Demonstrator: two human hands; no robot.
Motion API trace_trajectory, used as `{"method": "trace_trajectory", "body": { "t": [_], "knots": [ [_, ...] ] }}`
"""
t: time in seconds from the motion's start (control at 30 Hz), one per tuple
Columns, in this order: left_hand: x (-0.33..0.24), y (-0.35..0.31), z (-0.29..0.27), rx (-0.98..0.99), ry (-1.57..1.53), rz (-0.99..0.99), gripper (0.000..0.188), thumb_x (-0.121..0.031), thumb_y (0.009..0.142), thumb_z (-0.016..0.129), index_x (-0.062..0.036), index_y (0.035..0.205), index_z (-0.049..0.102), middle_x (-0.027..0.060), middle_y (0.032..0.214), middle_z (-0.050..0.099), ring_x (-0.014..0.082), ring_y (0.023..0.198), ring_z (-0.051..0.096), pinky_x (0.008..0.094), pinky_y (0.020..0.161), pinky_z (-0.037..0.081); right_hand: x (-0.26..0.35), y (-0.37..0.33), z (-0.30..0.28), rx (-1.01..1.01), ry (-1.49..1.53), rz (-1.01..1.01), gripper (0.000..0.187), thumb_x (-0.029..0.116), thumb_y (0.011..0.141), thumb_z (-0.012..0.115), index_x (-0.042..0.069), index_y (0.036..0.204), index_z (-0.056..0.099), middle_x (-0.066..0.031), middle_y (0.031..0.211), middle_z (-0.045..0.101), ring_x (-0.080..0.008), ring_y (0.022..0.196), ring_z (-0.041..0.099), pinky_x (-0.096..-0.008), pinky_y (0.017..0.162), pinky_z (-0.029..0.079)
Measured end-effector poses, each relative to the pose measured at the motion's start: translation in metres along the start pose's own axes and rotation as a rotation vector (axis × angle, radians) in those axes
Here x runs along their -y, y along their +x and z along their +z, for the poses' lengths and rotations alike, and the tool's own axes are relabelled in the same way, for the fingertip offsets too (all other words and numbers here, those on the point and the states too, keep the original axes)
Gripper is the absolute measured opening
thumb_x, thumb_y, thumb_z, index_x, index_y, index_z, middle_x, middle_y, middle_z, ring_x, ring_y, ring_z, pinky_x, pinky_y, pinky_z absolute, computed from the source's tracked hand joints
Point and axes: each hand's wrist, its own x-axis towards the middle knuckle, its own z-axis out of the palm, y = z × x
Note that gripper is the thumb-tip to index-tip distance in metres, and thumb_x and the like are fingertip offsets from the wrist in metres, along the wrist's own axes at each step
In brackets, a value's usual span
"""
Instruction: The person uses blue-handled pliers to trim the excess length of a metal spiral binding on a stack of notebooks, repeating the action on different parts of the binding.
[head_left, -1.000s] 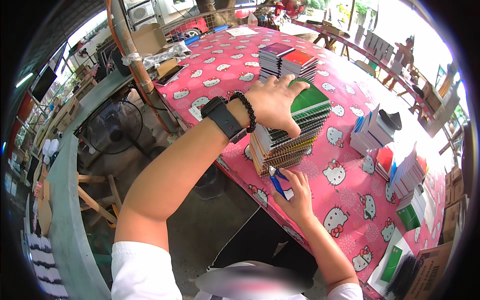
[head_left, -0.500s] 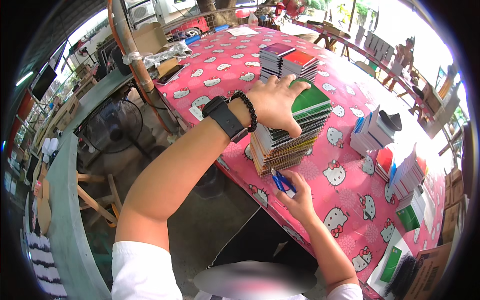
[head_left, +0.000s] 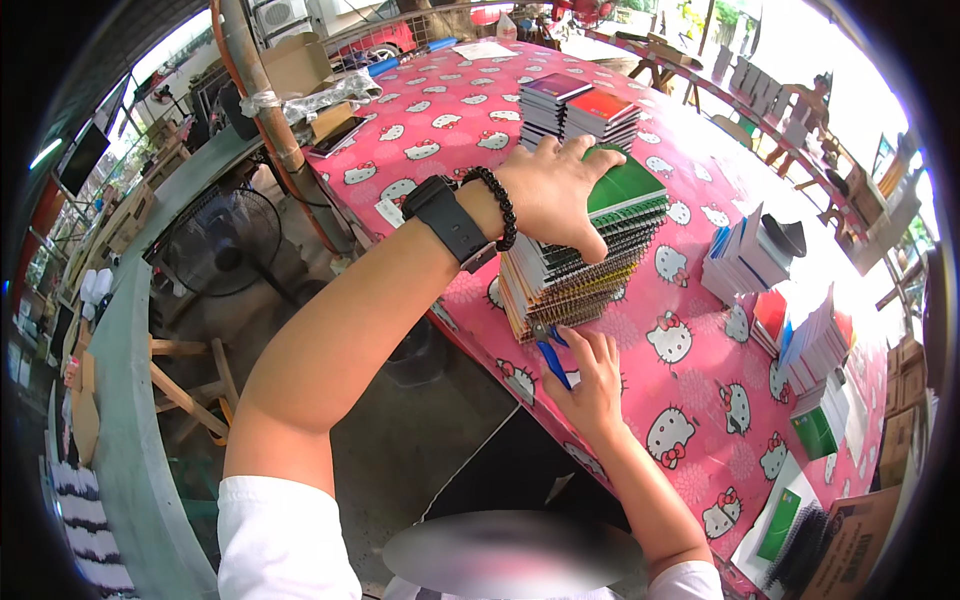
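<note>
A tall stack of spiral-bound notebooks point(head_left: 590, 280) stands near the table's front edge, a green cover point(head_left: 632, 185) on top. My left hand point(head_left: 555, 200) lies over the top of this stack, fingers spread, hiding part of the cover. In my right hand point(head_left: 592, 388) are small blue-handled pliers point(head_left: 551, 360). Their jaws are at the wire bindings near the bottom of the stack; whether they grip a wire is too small to tell. Just behind stand two shorter stacks, one topped by a purple notebook point(head_left: 555, 88), the other by a red notebook point(head_left: 600, 106).
A pink patterned cloth covers the table point(head_left: 690, 400). To the right are piles of unbound sheets point(head_left: 745, 265), more paper stacks point(head_left: 812, 340), black binding coils point(head_left: 798, 550) and a cardboard box point(head_left: 855, 545). A post point(head_left: 270, 120) and a standing fan point(head_left: 225, 250) are left of the table.
The pliers have turned and moved slightly up and left, their jaws now against the lower bindings. My right-hand fingers have shifted on the handles. My left hand stays on the stack.
</note>
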Motion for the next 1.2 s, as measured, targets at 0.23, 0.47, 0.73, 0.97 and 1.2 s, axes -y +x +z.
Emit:
{"method": "trace_trajectory", "body": {
  "t": [0.23, 0.47, 0.73, 0.97, 1.2],
  "knots": [
    [0.000, -0.001, 0.000, 0.009, 0.004, -0.002, 0.100, -0.044, 0.056, 0.072, -0.0182, 0.141, 0.027, 0.0212, 0.143, 0.029, 0.0434, 0.128, 0.032, 0.0508, 0.107, 0.026, -0.023, 0.010, -0.007, 0.478, 1.180, 0.785, 0.034, 0.015, 0.084, 0.062, -0.005, 0.111, 0.055, -0.0087, 0.098, 0.064, -0.0114, 0.081, 0.059, -0.0267, 0.072, 0.047],
    [0.001, 0.001, -0.001, 0.011, -0.009, -0.006, 0.100, -0.043, 0.055, 0.072, -0.0183, 0.141, 0.027, 0.0209, 0.144, 0.028, 0.0433, 0.128, 0.033, 0.0501, 0.106, 0.029, -0.006, 0.002, -0.004, 0.051, 0.064, 0.025, 0.053, 0.017, 0.068, 0.071, 0.003, 0.116, 0.055, -0.0133, 0.101, 0.056, -0.0318, 0.094, 0.051, -0.0406, 0.082, 0.042],
    [0.000, 0.002, 0.000, -0.008, 0.012, 0.011, 0.100, -0.042, 0.055, 0.072, -0.0166, 0.140, 0.028, 0.0213, 0.143, 0.030, 0.0427, 0.128, 0.033, 0.0477, 0.105, 0.030, -0.007, -0.001, 0.000, -0.006, -0.048, -0.053, 0.053, 0.018, 0.067, 0.071, 0.006, 0.116, 0.056, -0.0119, 0.102, 0.055, -0.0328, 0.095, 0.051, -0.0427, 0.082, 0.042],
    [0.003, 0.002, 0.000, -0.009, 0.011, 0.030, 0.098, -0.042, 0.057, 0.073, -0.0149, 0.140, 0.028, 0.0221, 0.143, 0.029, 0.0420, 0.132, 0.028, 0.0470, 0.107, 0.028, -0.038, 0.009, -0.005, 0.565, 1.454, 0.907, 0.035, 0.017, 0.086, 0.059, -0.008, 0.109, 0.054, -0.0166, 0.108, 0.061, -0.0216, 0.085, 0.064, -0.0324, 0.075, 0.054],
    [0.008, 0.001, 0.002, -0.017, 0.018, 0.051, 0.099, -0.042, 0.057, 0.073, -0.0145, 0.140, 0.027, 0.0213, 0.142, 0.030, 0.0420, 0.131, 0.029, 0.0481, 0.107, 0.028, -0.008, -0.002, -0.008, 0.140, 0.040, 0.036, 0.049, 0.023, 0.073, 0.070, 0.003, 0.114, 0.054, -0.0129, 0.101, 0.058, -0.0292, 0.092, 0.056, -0.0402, 0.078, 0.047]
  ]
}}
